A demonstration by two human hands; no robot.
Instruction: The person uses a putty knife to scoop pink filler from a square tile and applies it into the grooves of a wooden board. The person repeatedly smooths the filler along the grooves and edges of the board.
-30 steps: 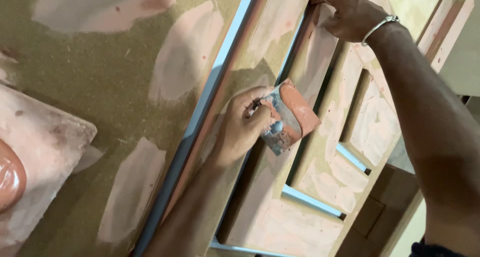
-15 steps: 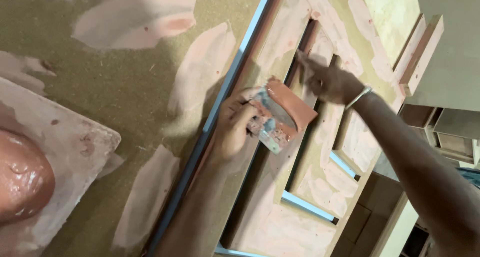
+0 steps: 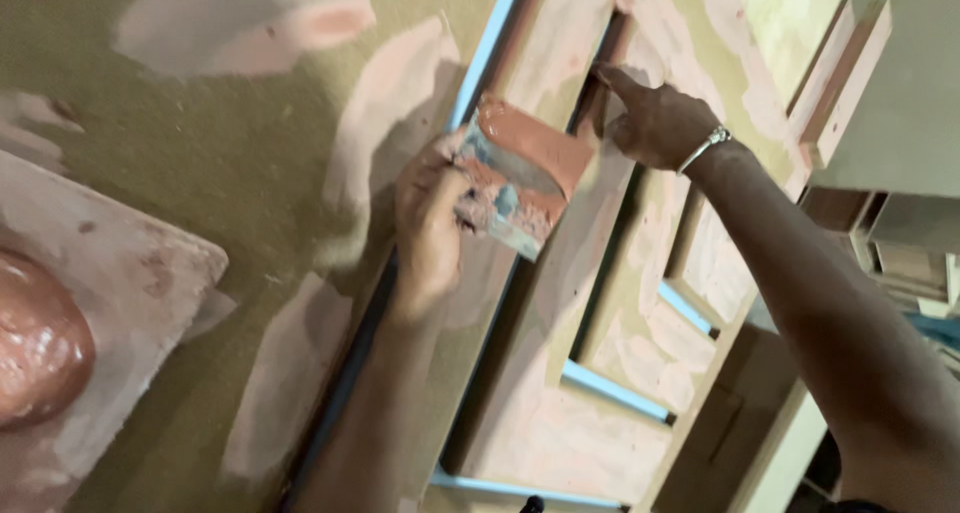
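My left hand (image 3: pixel 428 223) grips a flat putty scraper (image 3: pixel 515 176) smeared with reddish-pink filler, held above a wooden frame panel (image 3: pixel 590 423) with rectangular cut-outs. My right hand (image 3: pixel 655 121), with a metal bracelet at the wrist, has its index finger pressed on the edge of an upper cut-out in that frame. The frame's wood is patched with pink filler, and pale blue strips (image 3: pixel 612 388) line some openings.
A brown board (image 3: pixel 250 173) with pink filler patches lies under the frame. At the left a pink-stained board (image 3: pixel 120 293) carries a mound of reddish putty (image 3: pixel 35 343). Wooden pieces and shelving (image 3: pixel 850 73) stand at the right.
My left hand has lifted the scraper up along the frame toward my right hand. My right hand has moved down from the frame's top corner to the cut-out edge.
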